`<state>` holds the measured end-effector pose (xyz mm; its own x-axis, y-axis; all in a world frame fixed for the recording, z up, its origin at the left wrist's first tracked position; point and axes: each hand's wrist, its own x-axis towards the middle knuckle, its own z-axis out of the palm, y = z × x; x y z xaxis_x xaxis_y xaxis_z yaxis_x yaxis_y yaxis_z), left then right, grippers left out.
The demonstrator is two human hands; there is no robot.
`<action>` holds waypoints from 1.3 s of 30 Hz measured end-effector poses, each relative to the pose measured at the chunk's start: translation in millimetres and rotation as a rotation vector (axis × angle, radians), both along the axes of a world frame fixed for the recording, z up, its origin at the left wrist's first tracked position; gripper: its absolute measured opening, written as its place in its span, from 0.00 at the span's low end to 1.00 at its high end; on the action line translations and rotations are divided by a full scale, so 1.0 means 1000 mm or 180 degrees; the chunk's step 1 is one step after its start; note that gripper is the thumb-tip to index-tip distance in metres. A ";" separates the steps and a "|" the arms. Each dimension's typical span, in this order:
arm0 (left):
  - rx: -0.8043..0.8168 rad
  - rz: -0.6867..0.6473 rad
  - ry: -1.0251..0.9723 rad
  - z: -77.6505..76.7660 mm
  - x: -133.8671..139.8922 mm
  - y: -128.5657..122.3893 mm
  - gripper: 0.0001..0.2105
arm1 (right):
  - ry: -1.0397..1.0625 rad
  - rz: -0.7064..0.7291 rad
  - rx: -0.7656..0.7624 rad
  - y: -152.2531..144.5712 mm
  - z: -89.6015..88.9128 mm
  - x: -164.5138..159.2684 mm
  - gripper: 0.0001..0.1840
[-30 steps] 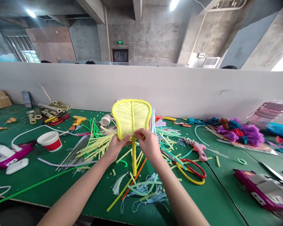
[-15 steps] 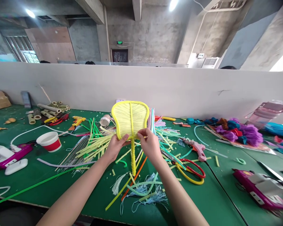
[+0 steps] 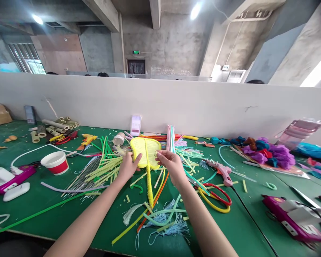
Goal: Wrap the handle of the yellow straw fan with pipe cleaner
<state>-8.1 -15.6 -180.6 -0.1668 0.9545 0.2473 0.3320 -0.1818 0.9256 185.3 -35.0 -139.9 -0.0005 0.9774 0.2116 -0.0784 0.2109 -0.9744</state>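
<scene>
A yellow hand fan with a fuzzy rim, a centre rib and a wrapped handle is held up over the middle of the table, its face tilted back. My left hand grips its lower left edge, thumb in front and fingers behind. At the lower right edge, my right hand is closed in a pinch; a tiny pale bit shows at the fingertips, too small to name. Below the handle lie blue tassels, a white tassel and loose pipe cleaners.
Yellow-green pipe cleaner pieces spread to the left, near a paper cup and a yellow glue gun. To the right are scissors, a pink glue gun and a power strip. A phone leans on the partition.
The fan has come down and tipped back, so its face looks shorter and the phone behind it shows. My right hand has shifted from the handle's top to the fan's right edge.
</scene>
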 end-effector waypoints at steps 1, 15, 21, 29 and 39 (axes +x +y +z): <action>0.0183 0.0202 0.0183 0.002 -0.003 0.000 0.34 | 0.0052 0.0013 -0.0042 0.001 -0.001 0.000 0.23; 0.1729 0.0001 0.0863 0.025 0.002 -0.017 0.10 | 0.0021 0.0216 -0.0216 0.003 -0.011 -0.003 0.24; 0.1184 -0.0755 0.0571 0.019 0.013 -0.017 0.09 | -0.0084 0.0346 -0.0142 0.006 -0.015 -0.005 0.23; 0.0645 -0.1116 0.0125 0.015 0.016 -0.018 0.13 | -0.0395 0.0502 0.0096 0.006 -0.016 -0.006 0.22; 0.0386 -0.1322 -0.0004 0.011 0.013 -0.011 0.14 | -0.0613 0.0736 0.0056 0.006 -0.016 -0.006 0.25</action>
